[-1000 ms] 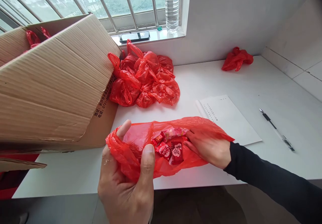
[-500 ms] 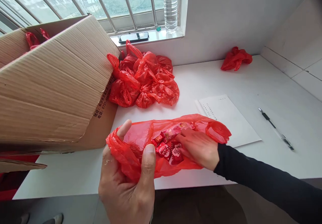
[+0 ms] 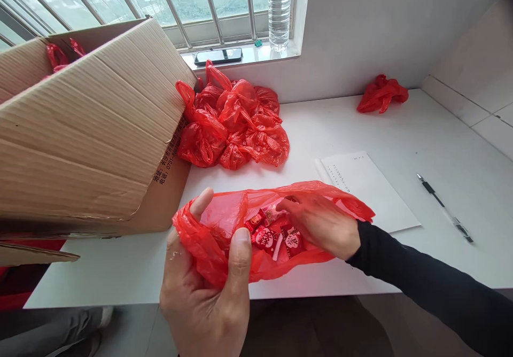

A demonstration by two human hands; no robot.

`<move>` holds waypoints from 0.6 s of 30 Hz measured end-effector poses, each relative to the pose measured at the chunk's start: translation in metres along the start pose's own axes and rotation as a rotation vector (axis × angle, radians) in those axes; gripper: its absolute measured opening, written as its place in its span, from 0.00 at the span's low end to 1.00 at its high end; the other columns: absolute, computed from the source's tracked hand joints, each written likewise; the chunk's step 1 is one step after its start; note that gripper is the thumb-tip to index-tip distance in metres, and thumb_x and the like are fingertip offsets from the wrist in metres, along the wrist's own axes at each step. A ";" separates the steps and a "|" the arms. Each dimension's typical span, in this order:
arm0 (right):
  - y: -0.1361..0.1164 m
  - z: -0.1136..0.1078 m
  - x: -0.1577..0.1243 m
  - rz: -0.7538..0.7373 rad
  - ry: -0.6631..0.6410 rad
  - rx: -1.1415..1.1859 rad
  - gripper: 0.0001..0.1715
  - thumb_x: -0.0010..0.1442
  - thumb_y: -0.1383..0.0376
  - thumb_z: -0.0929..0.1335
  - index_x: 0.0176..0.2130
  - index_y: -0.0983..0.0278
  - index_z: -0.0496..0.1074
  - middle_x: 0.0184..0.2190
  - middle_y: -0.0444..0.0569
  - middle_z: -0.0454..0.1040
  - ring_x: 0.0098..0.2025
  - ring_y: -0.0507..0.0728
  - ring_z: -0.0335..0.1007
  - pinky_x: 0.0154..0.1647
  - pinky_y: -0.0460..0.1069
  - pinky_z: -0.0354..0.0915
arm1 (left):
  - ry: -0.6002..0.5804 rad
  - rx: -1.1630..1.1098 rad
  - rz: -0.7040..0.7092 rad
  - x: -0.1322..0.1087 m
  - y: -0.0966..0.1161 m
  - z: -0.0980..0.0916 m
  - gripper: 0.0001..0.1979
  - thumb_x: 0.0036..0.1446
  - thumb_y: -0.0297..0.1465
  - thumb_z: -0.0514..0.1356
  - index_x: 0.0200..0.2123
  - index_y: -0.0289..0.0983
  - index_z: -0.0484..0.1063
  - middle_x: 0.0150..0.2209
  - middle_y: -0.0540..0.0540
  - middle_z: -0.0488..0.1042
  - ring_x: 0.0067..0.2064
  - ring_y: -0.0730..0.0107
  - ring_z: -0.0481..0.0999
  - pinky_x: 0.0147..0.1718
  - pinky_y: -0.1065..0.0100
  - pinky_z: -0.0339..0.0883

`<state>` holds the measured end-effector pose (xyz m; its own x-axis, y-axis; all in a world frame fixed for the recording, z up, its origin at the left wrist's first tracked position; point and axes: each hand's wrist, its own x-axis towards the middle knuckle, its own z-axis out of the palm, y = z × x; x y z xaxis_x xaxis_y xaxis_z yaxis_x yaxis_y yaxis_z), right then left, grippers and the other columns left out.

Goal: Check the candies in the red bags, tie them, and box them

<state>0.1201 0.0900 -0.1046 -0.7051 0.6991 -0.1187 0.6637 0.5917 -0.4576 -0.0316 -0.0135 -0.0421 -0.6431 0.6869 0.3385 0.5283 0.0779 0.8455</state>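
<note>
My left hand (image 3: 212, 287) grips the near-left edge of a thin red plastic bag (image 3: 224, 212), its thumb on the inside and a fingertip poking up at the rim. Several wrapped candies (image 3: 264, 238) in red and pink lie in the bag, one with a pale crimped wrapper end. My right hand (image 3: 320, 220) reaches into the bag from the right, palm down over the candies. Its fingers are partly bent and a little apart, close to a pink wrapper (image 3: 272, 214); the fingertips are partly hidden.
Several tied red bags (image 3: 236, 127) are heaped behind, beside a large cardboard box (image 3: 92, 127) holding more red plastic. A notebook (image 3: 372, 186), a pen (image 3: 444, 207) and a crumpled red bag (image 3: 382, 94) lie rightward. A phone (image 3: 218, 56) and water bottle (image 3: 279, 12) occupy the sill.
My right hand has lifted slightly and drawn back to the right over the candies, which lie differently and show more. Another person's leg has come into view at lower left.
</note>
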 end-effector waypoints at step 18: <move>-0.012 0.018 0.013 -0.071 -0.053 -0.135 0.10 0.69 0.65 0.63 0.44 0.59 0.74 0.39 0.51 0.69 0.39 0.58 0.62 0.36 0.52 0.51 | -0.037 -0.077 0.022 0.001 -0.005 -0.001 0.25 0.58 0.36 0.68 0.59 0.51 0.73 0.51 0.51 0.75 0.46 0.67 0.76 0.46 0.69 0.73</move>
<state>0.0983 0.0849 -0.1166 -0.7613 0.6333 -0.1387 0.6368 0.6901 -0.3440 -0.0353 -0.0145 -0.0454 -0.6099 0.7143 0.3433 0.4969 0.0072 0.8678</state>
